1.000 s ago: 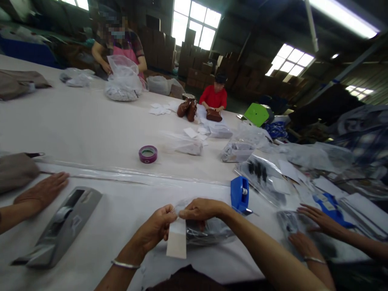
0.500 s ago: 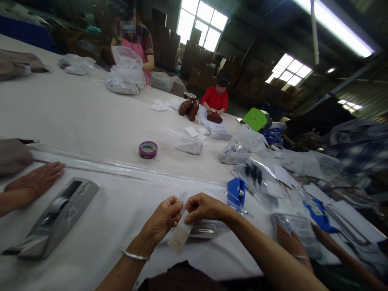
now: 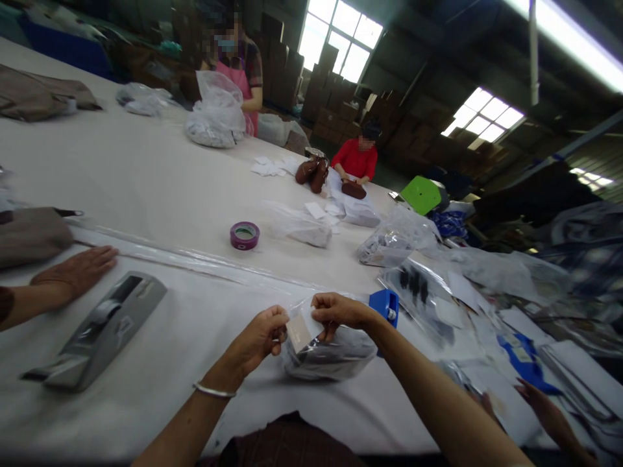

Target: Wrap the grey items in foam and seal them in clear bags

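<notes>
My left hand (image 3: 260,337) pinches the left edge of a clear plastic bag (image 3: 331,355) and a small white card (image 3: 298,332) at its mouth. My right hand (image 3: 338,312) is closed on the bag's upper edge on the other side of the card. The bag holds something dark and is lifted a little above the white table (image 3: 146,188). A silver bangle (image 3: 213,390) circles my left wrist.
A grey tape dispenser (image 3: 100,329) lies at the left beside another person's flat hand (image 3: 78,272). A blue tape dispenser (image 3: 385,305) stands behind the bag and a purple tape roll (image 3: 244,235) farther back. Packed bags (image 3: 418,285) pile at right; two people work at the far side.
The white card has gone from hanging below my hands to sitting partly inside the bag's mouth. The bag has been lifted off the table. The view has shifted slightly.
</notes>
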Demonstrator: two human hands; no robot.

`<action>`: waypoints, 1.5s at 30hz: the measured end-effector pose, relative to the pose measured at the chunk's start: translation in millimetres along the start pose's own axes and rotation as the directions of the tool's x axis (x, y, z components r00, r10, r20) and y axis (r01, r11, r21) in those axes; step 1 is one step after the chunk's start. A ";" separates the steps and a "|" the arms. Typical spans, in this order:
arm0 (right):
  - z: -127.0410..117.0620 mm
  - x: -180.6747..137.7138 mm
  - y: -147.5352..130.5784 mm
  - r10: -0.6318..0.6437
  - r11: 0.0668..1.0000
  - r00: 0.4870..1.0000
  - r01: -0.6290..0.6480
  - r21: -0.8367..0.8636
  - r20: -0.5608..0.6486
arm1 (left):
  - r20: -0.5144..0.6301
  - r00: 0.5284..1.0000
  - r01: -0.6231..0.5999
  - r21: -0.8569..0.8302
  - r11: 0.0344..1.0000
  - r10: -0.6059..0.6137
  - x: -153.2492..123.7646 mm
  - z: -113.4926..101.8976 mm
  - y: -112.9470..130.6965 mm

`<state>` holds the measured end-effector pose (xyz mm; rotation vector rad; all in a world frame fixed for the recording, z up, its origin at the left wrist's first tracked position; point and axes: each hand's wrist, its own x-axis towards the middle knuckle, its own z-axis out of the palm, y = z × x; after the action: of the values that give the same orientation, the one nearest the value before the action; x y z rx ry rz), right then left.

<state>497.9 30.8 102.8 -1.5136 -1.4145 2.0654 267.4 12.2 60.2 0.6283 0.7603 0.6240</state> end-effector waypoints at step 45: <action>-16.5 7.7 -5.7 -0.134 0.991 0.991 0.134 -0.002 -0.013 | 0.657 0.520 -0.242 0.726 -0.643 0.546 -32.5 87.0 -58.1</action>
<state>506.1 47.9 102.4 -1.3887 -1.4703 1.9724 332.4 -73.2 82.2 2.9674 1.0280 0.8986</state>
